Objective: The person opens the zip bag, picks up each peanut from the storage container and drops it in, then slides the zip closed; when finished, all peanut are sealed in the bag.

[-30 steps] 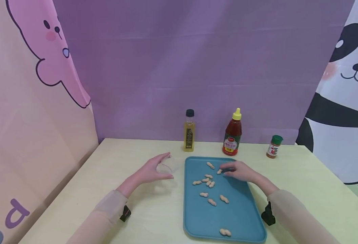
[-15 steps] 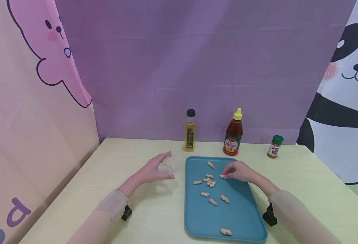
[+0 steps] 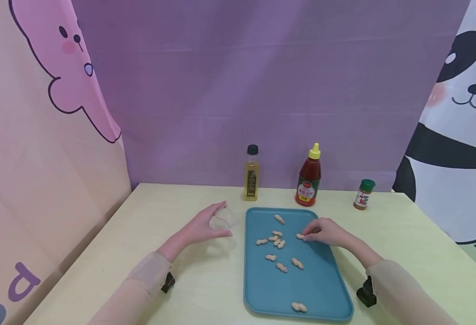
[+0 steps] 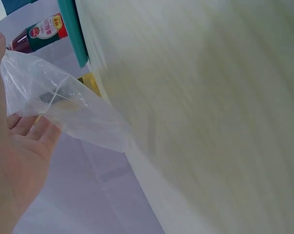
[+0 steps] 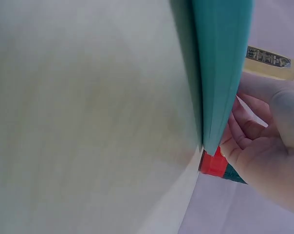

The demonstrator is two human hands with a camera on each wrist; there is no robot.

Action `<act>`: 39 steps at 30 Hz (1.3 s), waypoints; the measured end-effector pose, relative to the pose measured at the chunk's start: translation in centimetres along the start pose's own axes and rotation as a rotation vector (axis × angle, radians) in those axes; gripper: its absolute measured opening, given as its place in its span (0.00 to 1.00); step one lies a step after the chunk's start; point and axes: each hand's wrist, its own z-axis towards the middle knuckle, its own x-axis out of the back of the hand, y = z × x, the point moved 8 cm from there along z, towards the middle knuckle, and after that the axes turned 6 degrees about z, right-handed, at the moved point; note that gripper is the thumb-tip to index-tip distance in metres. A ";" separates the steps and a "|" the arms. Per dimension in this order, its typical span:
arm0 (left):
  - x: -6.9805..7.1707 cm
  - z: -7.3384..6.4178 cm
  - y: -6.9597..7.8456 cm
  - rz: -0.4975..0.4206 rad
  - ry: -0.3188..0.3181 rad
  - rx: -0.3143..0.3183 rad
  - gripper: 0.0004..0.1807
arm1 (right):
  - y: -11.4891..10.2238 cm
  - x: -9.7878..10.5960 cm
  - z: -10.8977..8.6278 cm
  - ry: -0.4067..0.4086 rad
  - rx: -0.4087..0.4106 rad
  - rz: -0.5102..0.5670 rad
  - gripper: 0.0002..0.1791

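My left hand (image 3: 200,226) holds a clear plastic bag (image 4: 64,105) left of the tray, thumb and fingers spread wide in a C with the bag's mouth stretched between them. The bag hangs limp below. Over the right part of a blue tray (image 3: 276,293), my right hand (image 3: 328,232) pinches an unshelled peanut (image 3: 299,236) between thumb and fingertips. Several other peanuts (image 3: 281,267) lie scattered on the tray, some clustered left of the right hand, with a lone peanut (image 3: 299,307) by the near edge. In the right wrist view the tray's side hides the fingertips.
Behind the tray stand an oil bottle (image 3: 251,178), a red sauce bottle (image 3: 308,180) with a yellow cap, and a small green-capped jar (image 3: 362,196). A purple cloth (image 3: 221,90) hangs along the back edge of the pale table (image 3: 205,289).
My right hand has closed its fingertips on a peanut and drawn it slightly toward me and right. The left hand and bag have stayed nearly still.
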 end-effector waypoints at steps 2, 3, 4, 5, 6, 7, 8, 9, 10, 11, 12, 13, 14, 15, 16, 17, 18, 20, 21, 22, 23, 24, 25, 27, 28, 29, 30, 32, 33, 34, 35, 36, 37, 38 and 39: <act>0.1 0.0 0.0 0.007 -0.001 0.002 0.51 | -0.2 0.0 0.0 -0.003 0.000 0.000 0.11; 0.0 -0.1 0.0 0.009 -0.004 0.002 0.51 | -0.3 0.0 0.0 -0.006 0.000 0.003 0.11; 0.0 -0.1 0.0 0.010 -0.008 0.001 0.51 | -0.4 0.0 0.0 -0.012 0.006 0.008 0.11; 0.0 -0.1 0.1 0.010 -0.012 -0.002 0.51 | -0.5 0.0 0.0 -0.018 0.011 0.017 0.11; -0.1 -0.1 0.1 0.013 -0.017 -0.006 0.51 | -0.6 -0.1 -0.1 -0.024 0.017 0.024 0.11; -0.1 -0.1 0.2 0.018 -0.021 -0.010 0.51 | -0.7 -0.1 -0.2 -0.029 0.015 0.032 0.11; -0.2 -0.1 0.2 0.018 -0.024 -0.013 0.51 | -0.7 -0.1 -0.2 -0.036 0.013 0.039 0.11; -0.3 -0.1 0.2 0.021 -0.026 -0.014 0.51 | -0.7 -0.1 -0.3 -0.040 0.007 0.046 0.11; -0.3 0.0 0.2 0.026 -0.027 -0.018 0.52 | -0.7 0.0 -0.5 -0.042 -0.002 0.055 0.11; -0.4 0.1 0.2 0.031 -0.027 -0.021 0.52 | -0.6 0.1 -0.6 -0.040 -0.015 0.061 0.11; -0.5 0.1 0.2 0.034 -0.027 -0.024 0.51 | -0.6 0.2 -0.8 -0.039 -0.024 0.065 0.11; -0.5 0.2 0.2 0.035 -0.027 -0.023 0.52 | -0.5 0.3 -0.9 -0.039 -0.034 0.072 0.11; -0.6 0.2 0.2 0.031 -0.028 -0.024 0.51 | -0.5 0.4 -0.9 -0.041 -0.040 0.078 0.11; -0.6 0.2 0.2 0.035 -0.030 -0.025 0.52 | -0.4 0.5 -1.0 -0.041 -0.045 0.085 0.12; -0.6 0.2 0.2 0.034 -0.032 -0.025 0.52 | -0.4 0.6 -1.0 -0.041 -0.046 0.091 0.12; -0.7 0.2 0.2 0.035 -0.033 -0.023 0.52 | -0.4 0.7 -1.0 -0.041 -0.043 0.094 0.13; -0.7 0.1 0.2 0.036 -0.036 -0.025 0.52 | -0.5 0.9 -1.0 -0.038 -0.042 0.098 0.13; -0.8 0.1 0.2 0.038 -0.038 -0.026 0.52 | -0.7 1.3 -0.8 -0.024 -0.038 0.098 0.14; -0.8 0.0 0.2 0.040 -0.038 -0.024 0.52 | -0.9 1.6 -0.6 -0.012 -0.034 0.099 0.15; -0.7 0.0 0.2 0.040 -0.037 -0.024 0.52 | -1.1 1.8 -0.4 0.000 -0.031 0.103 0.15; -0.7 0.0 0.2 0.039 -0.036 -0.025 0.52 | -1.4 2.0 -0.2 0.014 -0.026 0.102 0.15; -0.7 0.0 0.1 0.038 -0.034 -0.026 0.52 | -1.7 2.1 0.0 0.031 -0.026 0.101 0.15; -0.6 0.0 0.1 0.036 -0.034 -0.026 0.52 | -2.0 2.3 0.2 0.044 -0.021 0.098 0.15; -0.6 0.0 0.1 0.037 -0.033 -0.026 0.52 | -2.6 2.4 0.7 0.074 -0.024 0.099 0.15; -0.6 0.0 0.1 0.038 -0.033 -0.027 0.52 | -2.9 2.4 1.0 0.089 -0.024 0.099 0.14; -0.6 0.0 0.1 0.036 -0.033 -0.031 0.52 | -3.3 2.4 1.3 0.103 -0.014 0.096 0.14; -0.7 -0.1 0.1 0.036 -0.033 -0.035 0.52 | -3.6 2.4 1.6 0.117 -0.007 0.100 0.14; -0.8 0.0 0.1 0.037 -0.033 -0.036 0.53 | -4.4 2.2 2.2 0.142 0.021 0.115 0.13; -0.8 0.0 0.0 0.034 -0.035 -0.037 0.53 | -4.9 2.1 2.5 0.152 0.037 0.119 0.13; -0.9 0.0 0.0 0.034 -0.037 -0.038 0.52 | -5.4 1.9 2.8 0.158 0.055 0.128 0.13; -1.0 0.1 0.0 0.033 -0.038 -0.041 0.52 | -6.0 1.7 3.1 0.159 0.072 0.135 0.13; -1.1 0.1 0.0 0.036 -0.042 -0.039 0.52 | -6.5 1.5 3.4 0.158 0.083 0.143 0.13; -1.1 0.1 0.0 0.038 -0.045 -0.036 0.52 | -7.1 1.3 3.7 0.156 0.091 0.152 0.13; -1.2 0.1 0.0 0.038 -0.047 -0.037 0.52 | -7.6 1.0 3.9 0.154 0.091 0.158 0.13; -1.2 0.1 0.1 0.039 -0.048 -0.038 0.52 | -8.2 0.7 4.2 0.148 0.095 0.165 0.14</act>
